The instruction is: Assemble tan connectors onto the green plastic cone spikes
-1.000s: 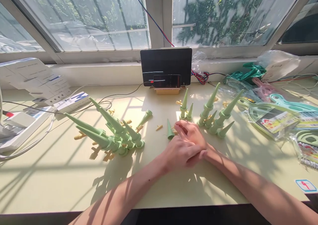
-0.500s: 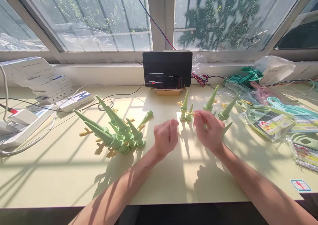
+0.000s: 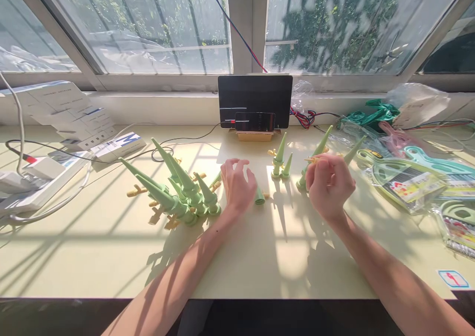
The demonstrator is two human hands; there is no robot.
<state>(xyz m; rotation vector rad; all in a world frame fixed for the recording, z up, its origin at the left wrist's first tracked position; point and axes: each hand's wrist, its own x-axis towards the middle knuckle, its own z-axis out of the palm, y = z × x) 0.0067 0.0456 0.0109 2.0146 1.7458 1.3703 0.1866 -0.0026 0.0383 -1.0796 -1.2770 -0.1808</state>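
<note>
My left hand [image 3: 238,183] is open, palm down, its bent fingers apart, over the middle of the table. Just right of it a green cone piece [image 3: 260,197] lies on its side, partly hidden by the fingers. Another lying green cone [image 3: 216,178] shows behind its left edge. My right hand [image 3: 331,181] is closed, with a small yellow piece [image 3: 310,159] at its fingertips. Behind it green spiked pieces [image 3: 322,142] stand partly covered. A joined pair of green cones [image 3: 279,160] stands between the hands. On the left is a cluster of green cones with yellow pegs [image 3: 185,192].
A phone [image 3: 255,121] stands before a black tablet [image 3: 255,96] at the window. Bagged green dustpan-like items [image 3: 403,177] lie right. White boxes [image 3: 118,146], a power strip [image 3: 52,177] and cables occupy the left. The table's front edge [image 3: 282,298] runs below my arms.
My left hand has opened and shifted slightly left, and the lying green cone beside it now shows. My right hand has moved right, away from the standing pair. The view has shifted slightly.
</note>
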